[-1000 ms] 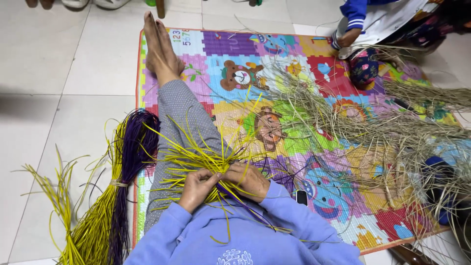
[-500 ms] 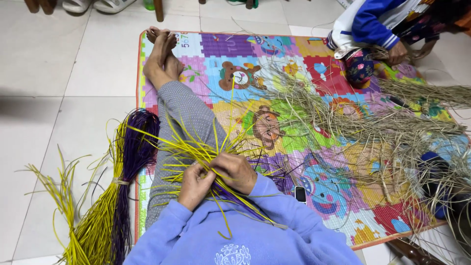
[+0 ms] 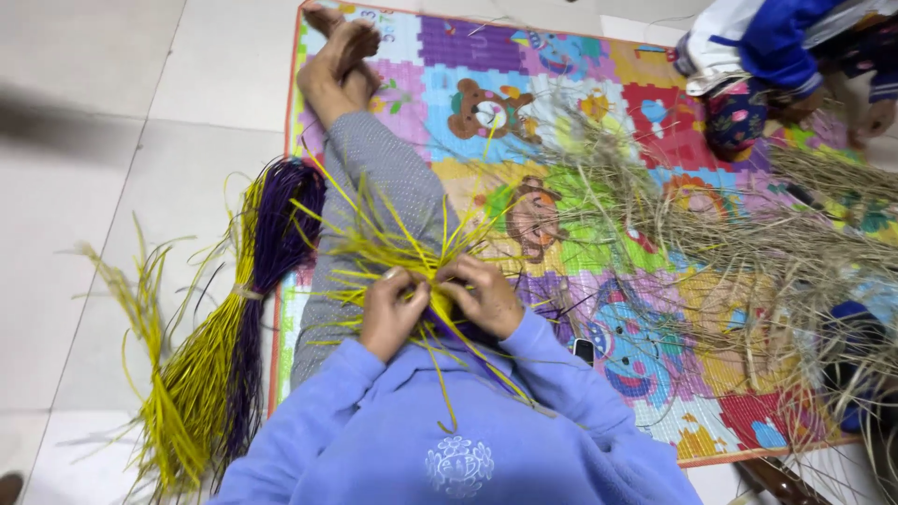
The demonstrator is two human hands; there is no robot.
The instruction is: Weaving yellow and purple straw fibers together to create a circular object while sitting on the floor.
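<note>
Hands low centre of frame, both pinched on yellow strips (image 3: 393,248) at the start of a weave. Left hand (image 3: 391,313) closed on the crossing point, fingers curled tight. Right hand (image 3: 482,297) also closed, holding strips just beside it, thumbs nearly touching. Strips fan up and out over my grey leg (image 3: 374,187), some purple ones tucked under the hands.

I judge the step as early plaiting: base crossing being held, loose ends not yet laid in. Next move needs one hand to keep the crossing pinned while the other picks a single free strip and folds it across without letting the fan spring apart.

Left of frame, on tile: spare bundle (image 3: 220,365), yellow and purple, tied midway. Mat (image 3: 655,393) under me, bright cartoon print. Right side, dry straw pile (image 3: 748,243). Upper right, another person (image 3: 758,47) sitting, hands apart from mine.
</note>
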